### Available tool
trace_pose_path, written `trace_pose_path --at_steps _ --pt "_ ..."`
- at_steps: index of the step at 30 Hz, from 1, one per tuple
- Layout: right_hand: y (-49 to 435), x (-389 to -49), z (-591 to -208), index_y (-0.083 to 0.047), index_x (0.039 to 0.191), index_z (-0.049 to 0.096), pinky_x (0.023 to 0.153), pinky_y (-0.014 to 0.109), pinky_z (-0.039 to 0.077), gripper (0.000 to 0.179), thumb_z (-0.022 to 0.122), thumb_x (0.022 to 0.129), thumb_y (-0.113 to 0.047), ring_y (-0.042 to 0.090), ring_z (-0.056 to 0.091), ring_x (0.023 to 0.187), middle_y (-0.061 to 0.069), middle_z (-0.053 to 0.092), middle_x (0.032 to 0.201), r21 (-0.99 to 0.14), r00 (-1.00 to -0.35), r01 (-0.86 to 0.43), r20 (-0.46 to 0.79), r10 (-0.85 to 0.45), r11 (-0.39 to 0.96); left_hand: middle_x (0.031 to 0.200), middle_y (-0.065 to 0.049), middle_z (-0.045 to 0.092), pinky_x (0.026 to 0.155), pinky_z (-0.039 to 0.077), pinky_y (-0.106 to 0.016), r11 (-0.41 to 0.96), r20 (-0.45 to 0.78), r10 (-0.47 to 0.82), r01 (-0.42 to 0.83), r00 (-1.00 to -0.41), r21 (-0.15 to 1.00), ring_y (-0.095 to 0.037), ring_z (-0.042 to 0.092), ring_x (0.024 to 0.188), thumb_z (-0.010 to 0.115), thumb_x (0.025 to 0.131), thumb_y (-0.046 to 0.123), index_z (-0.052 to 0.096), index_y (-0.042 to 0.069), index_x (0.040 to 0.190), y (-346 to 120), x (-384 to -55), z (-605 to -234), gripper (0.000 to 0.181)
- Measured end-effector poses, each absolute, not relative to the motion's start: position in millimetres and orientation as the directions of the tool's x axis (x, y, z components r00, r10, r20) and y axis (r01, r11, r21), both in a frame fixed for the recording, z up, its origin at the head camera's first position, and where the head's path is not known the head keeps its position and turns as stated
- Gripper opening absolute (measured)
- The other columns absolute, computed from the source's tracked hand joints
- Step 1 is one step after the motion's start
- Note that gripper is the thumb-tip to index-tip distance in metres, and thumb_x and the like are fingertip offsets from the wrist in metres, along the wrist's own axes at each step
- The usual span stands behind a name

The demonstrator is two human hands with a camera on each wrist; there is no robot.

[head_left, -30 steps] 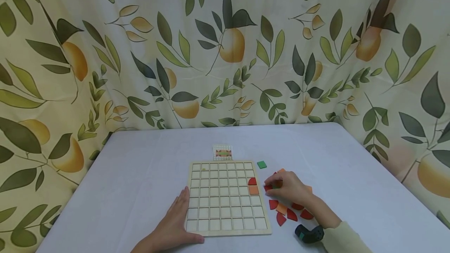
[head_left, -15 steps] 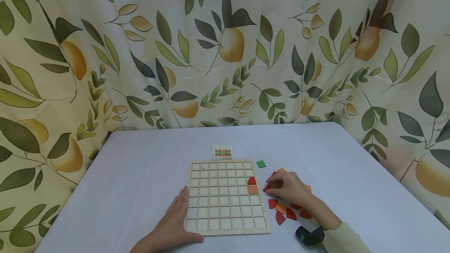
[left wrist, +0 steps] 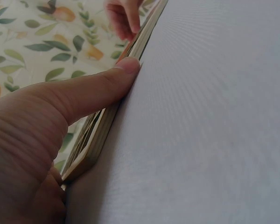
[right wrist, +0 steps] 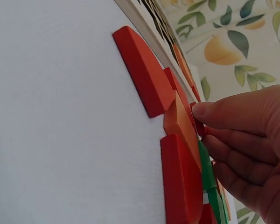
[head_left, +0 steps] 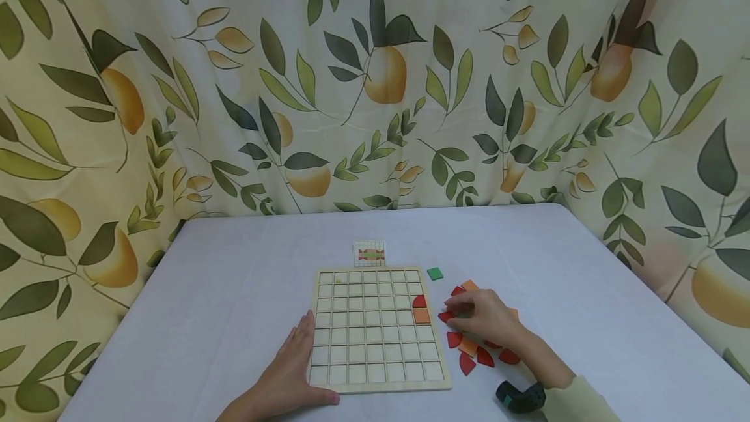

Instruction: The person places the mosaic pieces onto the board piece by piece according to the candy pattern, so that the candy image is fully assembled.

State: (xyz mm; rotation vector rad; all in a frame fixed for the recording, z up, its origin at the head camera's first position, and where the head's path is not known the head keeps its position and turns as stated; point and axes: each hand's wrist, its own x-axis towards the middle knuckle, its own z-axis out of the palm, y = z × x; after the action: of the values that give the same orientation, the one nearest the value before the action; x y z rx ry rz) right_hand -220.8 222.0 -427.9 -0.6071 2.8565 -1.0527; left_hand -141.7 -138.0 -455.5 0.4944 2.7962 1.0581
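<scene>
The left hand point(head_left: 288, 366) steadies the square wooden grid board point(head_left: 448, 370), its straight fingers along the left edge and its thumb at the near edge. In the left wrist view, the thumb point(left wrist: 102, 86) presses the board's side. Over the loose pieces to the right is the right hand point(head_left: 483, 314), with a red fan-shaped tile point(head_left: 444, 316) at its bent thumb and fingertips. The right wrist view shows the thumb point(right wrist: 219, 112) against that tile; the index finger is mostly hidden. On the board sit a red tile point(head_left: 419, 301) and an orange square tile point(head_left: 421, 316).
Red tiles point(head_left: 467, 364) and orange tiles point(head_left: 468, 346) lie loose around the right hand. A green tile point(head_left: 435, 273) rests off the board's far right corner. A pattern card point(head_left: 370, 254) lies behind the board, and a curtain point(head_left: 234, 83) hangs beyond the table.
The right hand has shifted slightly right over the pile, and the green piece seen between its fingers a second ago is now out of sight. The left hand stays at the board.
</scene>
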Motion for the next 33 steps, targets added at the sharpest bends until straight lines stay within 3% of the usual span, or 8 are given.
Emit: trace_pose_path --at_steps 5,16,26,33 --pt "219.1 -216.5 -429.3 -0.005 0.101 0.070 0.068 0.024 0.053 0.031 0.078 0.073 -0.016 0.014 0.063 0.082 -0.001 0.067 0.091 -0.653 -0.949 -0.285 0.088 -0.303 0.702 0.151 -0.019 0.003 0.106 -0.006 -0.022 0.695 0.015 0.341 0.263 -0.940 0.669 -0.030 0.003 0.138 0.075 0.053 0.066 0.002 -0.004 0.145 -138.2 -141.2 -455.6 0.137" --pt "208.9 -207.1 -427.0 -0.008 0.101 0.071 0.069 0.021 0.052 0.033 0.078 0.073 -0.023 0.010 0.062 0.082 -0.005 0.067 0.089 -0.679 -0.956 -0.260 0.081 -0.283 0.686 0.151 -0.021 0.005 0.108 0.006 -0.047 0.711 0.004 0.338 0.258 -0.941 0.654 -0.032 0.005 0.138 0.074 0.052 0.067 0.004 -0.006 0.144 -137.8 -141.8 -454.7 0.137" --pt "207.0 -201.3 -430.8 -0.010 0.099 0.071 0.069 0.023 0.051 0.029 0.077 0.074 -0.024 0.009 0.060 0.081 -0.008 0.067 0.088 -0.691 -0.934 -0.323 0.123 -0.336 0.647 0.151 -0.021 0.004 0.108 0.005 -0.048 0.709 0.009 0.343 0.266 -0.939 0.653 -0.032 0.004 0.138 0.074 0.052 0.068 0.003 -0.005 0.144 -138.7 -142.1 -456.8 0.137" --pt "202.5 -196.8 -432.3 -0.009 0.099 0.071 0.061 0.022 0.051 0.030 0.078 0.073 -0.024 0.008 0.060 0.075 -0.006 0.067 0.087 -0.706 -0.935 -0.318 0.122 -0.332 0.634 0.150 -0.022 0.005 0.108 0.005 -0.048 0.712 0.007 0.339 0.262 -0.941 0.651 -0.033 0.004 0.137 0.074 0.052 0.068 0.003 -0.006 0.144 -138.3 -142.8 -456.0 0.138"
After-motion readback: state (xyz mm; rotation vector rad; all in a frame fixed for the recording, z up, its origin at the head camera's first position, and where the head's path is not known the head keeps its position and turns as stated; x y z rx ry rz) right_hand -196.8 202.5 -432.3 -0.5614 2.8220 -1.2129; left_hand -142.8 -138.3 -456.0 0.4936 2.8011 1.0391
